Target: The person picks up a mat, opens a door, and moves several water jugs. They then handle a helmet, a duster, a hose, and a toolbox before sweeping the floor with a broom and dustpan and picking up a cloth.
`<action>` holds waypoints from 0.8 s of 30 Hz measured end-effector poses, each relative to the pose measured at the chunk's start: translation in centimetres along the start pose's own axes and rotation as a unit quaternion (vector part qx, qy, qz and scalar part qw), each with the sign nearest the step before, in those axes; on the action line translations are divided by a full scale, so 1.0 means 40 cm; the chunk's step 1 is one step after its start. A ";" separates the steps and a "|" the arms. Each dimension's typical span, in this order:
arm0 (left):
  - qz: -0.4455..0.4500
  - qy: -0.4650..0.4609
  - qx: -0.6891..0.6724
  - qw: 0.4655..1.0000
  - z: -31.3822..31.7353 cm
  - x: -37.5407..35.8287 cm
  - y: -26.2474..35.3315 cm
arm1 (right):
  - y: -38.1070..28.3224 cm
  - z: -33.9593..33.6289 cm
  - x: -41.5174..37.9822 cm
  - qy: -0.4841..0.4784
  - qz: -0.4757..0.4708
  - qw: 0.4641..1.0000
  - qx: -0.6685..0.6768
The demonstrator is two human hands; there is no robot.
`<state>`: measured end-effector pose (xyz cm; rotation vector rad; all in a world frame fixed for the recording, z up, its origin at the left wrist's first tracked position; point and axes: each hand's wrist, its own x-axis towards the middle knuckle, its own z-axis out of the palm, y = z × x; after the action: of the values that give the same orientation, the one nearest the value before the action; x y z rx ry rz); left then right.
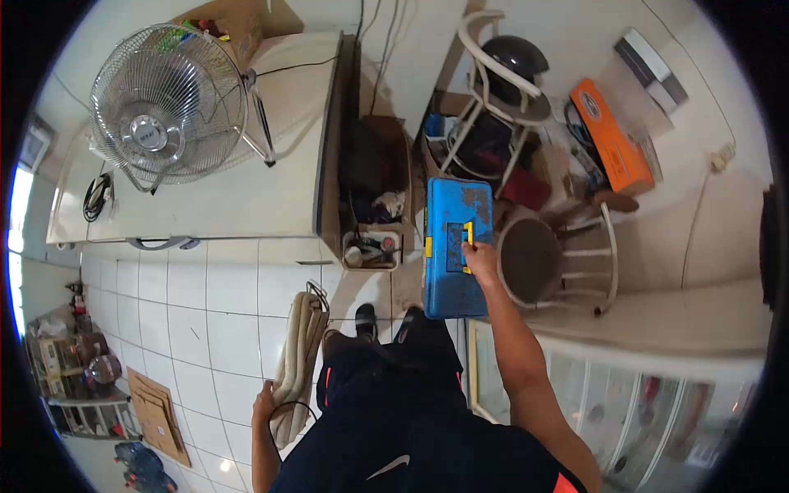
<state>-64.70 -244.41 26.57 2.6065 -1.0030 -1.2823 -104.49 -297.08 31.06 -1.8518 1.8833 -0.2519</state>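
My right hand (482,261) is wrapped round the yellow handle of a blue toolbox (445,292), whose lid is worn and stained. The toolbox hangs in front of me to the right, beside a round stool. Down at my left side, my left hand (263,403) is closed on a bundle of off-white insulated pipe (294,361), bent into long loops. Dark thin ends stick out at the top of the bundle, and a black cable (296,404) curves across its lower part. My left fingers are partly hidden.
A metal fan (168,107) stands on a white freezer-like chest (279,177) at left. A small bin of tools (398,261) is on the floor ahead. Stools (530,251), an orange box (612,140) and a glass case (592,403) line the right. Flattened cardboard (156,415) lies left.
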 end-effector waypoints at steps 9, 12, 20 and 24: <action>-0.203 0.023 -0.084 0.975 -0.010 -0.133 0.561 | -0.184 0.266 0.635 -0.118 -0.006 0.993 0.002; -0.222 0.050 -0.052 0.972 0.062 -0.163 0.641 | -0.259 0.352 0.772 -0.155 0.009 0.988 -0.018; -0.224 0.063 -0.135 0.963 0.160 -0.233 0.789 | -0.304 0.664 1.144 -0.195 -0.015 0.980 -0.041; -0.297 -0.008 -0.200 0.933 0.156 -0.198 0.921 | -0.307 0.760 1.263 -0.233 -0.003 0.972 -0.002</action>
<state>-92.06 -267.39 40.12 2.6340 0.0926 -1.4157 -77.91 -341.16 -0.22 -1.7306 1.5516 0.1746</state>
